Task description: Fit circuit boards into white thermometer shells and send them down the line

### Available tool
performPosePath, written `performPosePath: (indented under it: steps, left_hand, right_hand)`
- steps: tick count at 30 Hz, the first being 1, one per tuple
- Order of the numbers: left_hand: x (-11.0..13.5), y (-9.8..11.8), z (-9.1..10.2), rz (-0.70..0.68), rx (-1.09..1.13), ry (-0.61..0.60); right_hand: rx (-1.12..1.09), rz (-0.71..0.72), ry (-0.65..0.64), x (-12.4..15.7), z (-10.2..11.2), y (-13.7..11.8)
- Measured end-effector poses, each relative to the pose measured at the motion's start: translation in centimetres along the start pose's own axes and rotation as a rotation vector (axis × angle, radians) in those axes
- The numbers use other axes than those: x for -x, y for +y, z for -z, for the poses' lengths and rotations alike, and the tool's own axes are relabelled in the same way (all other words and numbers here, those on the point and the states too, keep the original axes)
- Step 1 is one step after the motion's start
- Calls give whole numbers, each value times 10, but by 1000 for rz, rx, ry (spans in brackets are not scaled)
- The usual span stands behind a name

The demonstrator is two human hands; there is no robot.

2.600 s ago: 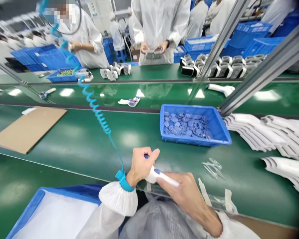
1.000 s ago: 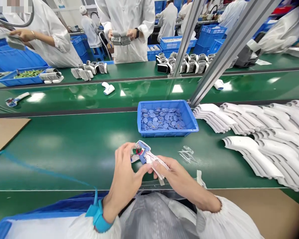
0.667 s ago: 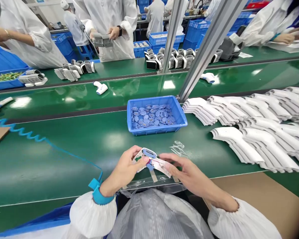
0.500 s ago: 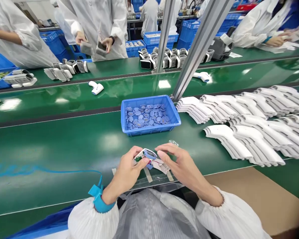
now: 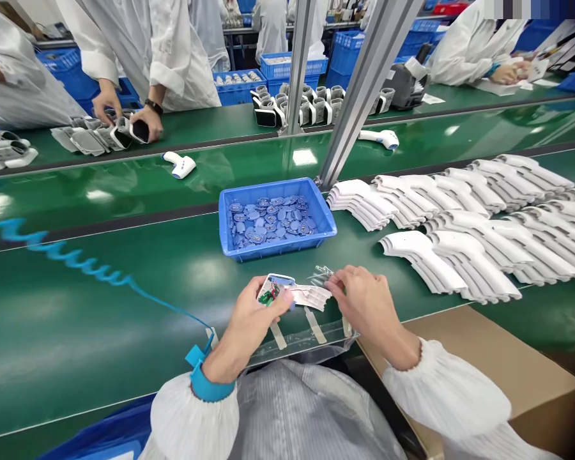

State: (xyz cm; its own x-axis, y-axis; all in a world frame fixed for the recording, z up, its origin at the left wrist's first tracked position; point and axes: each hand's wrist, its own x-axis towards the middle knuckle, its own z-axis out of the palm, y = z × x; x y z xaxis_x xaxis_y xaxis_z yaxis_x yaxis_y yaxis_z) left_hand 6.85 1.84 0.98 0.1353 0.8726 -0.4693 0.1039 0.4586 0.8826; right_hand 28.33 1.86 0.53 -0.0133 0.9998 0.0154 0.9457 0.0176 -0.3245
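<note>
My left hand (image 5: pixel 255 319) grips an opened white device half (image 5: pixel 287 294), its green circuit board and red wires showing, just above the green bench. My right hand (image 5: pixel 364 305) has reached to the right and its fingers pinch at a small pile of clear plastic pieces (image 5: pixel 320 275) lying on the bench. A blue wrist strap (image 5: pixel 206 377) with a coiled blue cord (image 5: pixel 71 259) sits on my left wrist. Behind the hands stands a blue tray (image 5: pixel 324 218) holding several round blue parts.
Rows of white handle-shaped shells (image 5: pixel 464 214) cover the bench at right. A cardboard sheet (image 5: pixel 489 370) lies at lower right. White finished devices (image 5: pixel 179 165) ride the conveyor beyond. Two metal posts (image 5: pixel 359 86) rise behind the tray. Other people in white coats work across the line.
My right hand left the device half and moved right to the clear plastic pieces. My left hand keeps hold of the device. The view shifted rightward.
</note>
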Motion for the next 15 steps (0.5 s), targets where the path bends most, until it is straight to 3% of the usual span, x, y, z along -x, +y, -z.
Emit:
performPosePath:
  steps: [4,9,12,15]
  left_hand:
    - [-3,-6,-5,-67,-12,46]
    - [-5,-15,-8,-87,-151,106]
    - [-5,-13,-6,-7,-182,96]
    - [-6,-9,-2,130,-129,5]
  right_hand:
    - [-77,13,5,14,-21,19]
    - [-222,-26,6,29,-10,26]
    - [-248,-36,-23,33,1,28]
    - [-219,-103,5,29,10,36]
